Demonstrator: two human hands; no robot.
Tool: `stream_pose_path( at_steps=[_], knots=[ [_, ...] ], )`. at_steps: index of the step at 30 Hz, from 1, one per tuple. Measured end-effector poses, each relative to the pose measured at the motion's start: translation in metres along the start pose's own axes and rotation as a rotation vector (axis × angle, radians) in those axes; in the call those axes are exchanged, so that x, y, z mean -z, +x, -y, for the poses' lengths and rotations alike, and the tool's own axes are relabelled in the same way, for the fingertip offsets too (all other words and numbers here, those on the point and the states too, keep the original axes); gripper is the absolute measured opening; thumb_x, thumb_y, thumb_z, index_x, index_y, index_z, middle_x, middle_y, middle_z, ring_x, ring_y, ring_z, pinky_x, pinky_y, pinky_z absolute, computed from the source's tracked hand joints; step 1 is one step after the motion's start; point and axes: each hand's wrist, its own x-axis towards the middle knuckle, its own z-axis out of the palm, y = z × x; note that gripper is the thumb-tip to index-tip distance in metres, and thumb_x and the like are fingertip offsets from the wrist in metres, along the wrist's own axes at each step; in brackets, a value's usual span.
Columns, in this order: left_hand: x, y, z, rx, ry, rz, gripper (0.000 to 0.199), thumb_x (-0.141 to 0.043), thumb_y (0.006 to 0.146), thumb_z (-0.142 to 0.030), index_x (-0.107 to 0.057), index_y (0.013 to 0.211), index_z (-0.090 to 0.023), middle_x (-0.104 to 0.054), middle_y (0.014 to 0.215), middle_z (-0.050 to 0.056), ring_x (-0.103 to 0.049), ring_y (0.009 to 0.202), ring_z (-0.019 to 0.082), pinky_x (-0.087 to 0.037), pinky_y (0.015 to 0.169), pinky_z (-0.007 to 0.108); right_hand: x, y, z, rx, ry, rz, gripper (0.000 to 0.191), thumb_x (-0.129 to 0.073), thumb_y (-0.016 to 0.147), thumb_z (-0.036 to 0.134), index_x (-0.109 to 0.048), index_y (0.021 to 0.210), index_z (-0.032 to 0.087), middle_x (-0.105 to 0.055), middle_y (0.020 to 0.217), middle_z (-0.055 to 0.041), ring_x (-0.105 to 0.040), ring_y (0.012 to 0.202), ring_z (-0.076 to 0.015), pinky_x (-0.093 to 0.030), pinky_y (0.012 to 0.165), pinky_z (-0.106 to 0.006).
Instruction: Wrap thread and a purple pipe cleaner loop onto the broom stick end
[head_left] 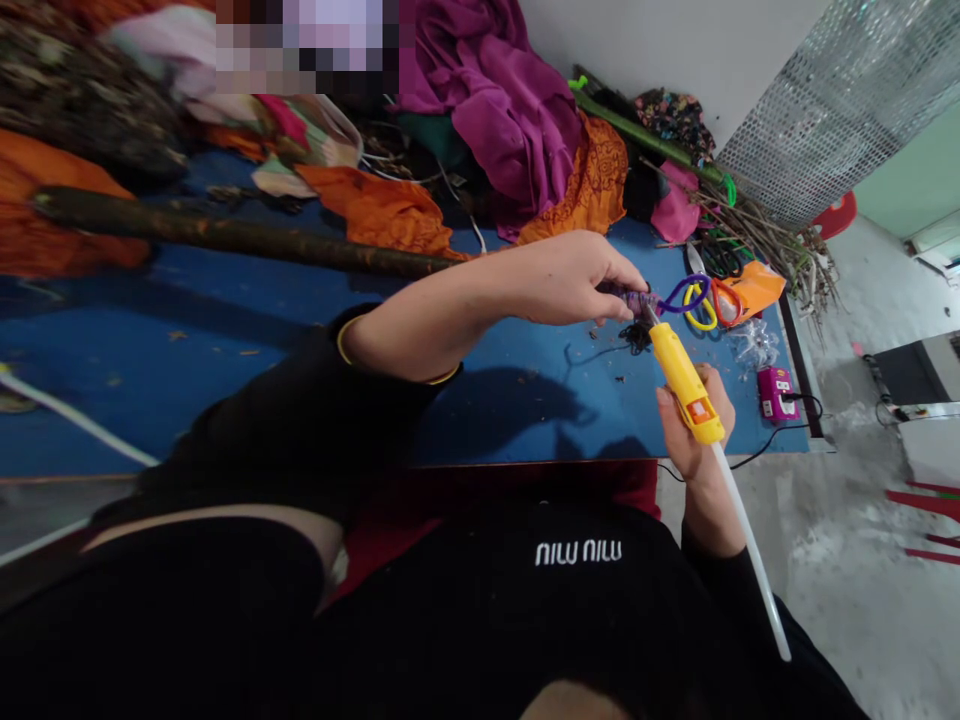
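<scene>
My left hand (574,280) is closed around a purple-wrapped stick (639,303), only its tip showing past my fingers. It lines up with a long dark branch (225,232) that runs behind my forearm; whether they are one piece is hidden. A purple loop (691,292) extends from the wrapped end. In my right hand (697,425) is a yellow hot glue gun (679,375), its nozzle up against the wrapped part. A long white glue stick (754,550) sticks out of its back end. Dark tangled thread (636,338) lies just below.
Scissors with yellow handles (701,312), an orange packet (757,292), crumpled clear plastic (756,343) and a magenta power box (778,393) lie at the right of the blue table (495,400). Purple cloth (517,110), orange cloth (382,210) and thin twigs (780,235) line the back.
</scene>
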Motion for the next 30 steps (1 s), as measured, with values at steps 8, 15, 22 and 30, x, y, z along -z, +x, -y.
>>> stream_pose_path(
  at_steps=[8,15,22,30],
  knots=[
    [-0.0002,0.0003,-0.0025,0.003,-0.004,-0.004,0.034,-0.061,0.080,-0.036,-0.082,0.102,-0.018,-0.069,0.078,0.000,-0.057,0.073,0.015,-0.038,0.071,0.026,-0.0010,0.0009,0.0019,-0.006,-0.025,-0.003,0.025,-0.062,0.093,0.051,-0.056,0.088,0.027,-0.064,0.074,0.0015,-0.061,0.060,-0.0165,-0.048,0.057,-0.028],
    [0.0000,-0.0005,-0.0037,0.005,-0.001,0.001,0.037,-0.062,0.082,-0.036,-0.082,0.107,-0.019,-0.068,0.078,0.000,-0.055,0.073,0.015,-0.039,0.072,0.027,0.0020,-0.0029,0.0035,-0.019,-0.012,-0.062,0.022,-0.064,0.093,0.046,-0.055,0.088,0.026,-0.063,0.071,0.0022,-0.058,0.058,-0.0154,-0.047,0.058,-0.028],
    [0.0008,-0.0006,-0.0036,-0.007,0.006,0.016,0.041,-0.060,0.083,-0.037,-0.083,0.111,-0.018,-0.067,0.076,0.000,-0.053,0.069,0.014,-0.038,0.069,0.026,0.0037,-0.0030,-0.0022,-0.003,-0.031,-0.058,0.022,-0.063,0.093,0.046,-0.055,0.088,0.026,-0.062,0.070,0.0030,-0.060,0.058,-0.0162,-0.047,0.056,-0.027],
    [-0.0020,-0.0004,0.0001,-0.052,0.060,0.001,0.039,-0.057,0.084,-0.037,-0.083,0.107,-0.019,-0.073,0.080,0.000,-0.058,0.070,0.013,-0.039,0.067,0.023,0.0011,-0.0028,-0.0013,0.034,-0.027,-0.040,0.025,-0.066,0.092,0.047,-0.055,0.089,0.025,-0.061,0.068,0.0037,-0.059,0.057,-0.0148,-0.044,0.055,-0.025]
  ],
)
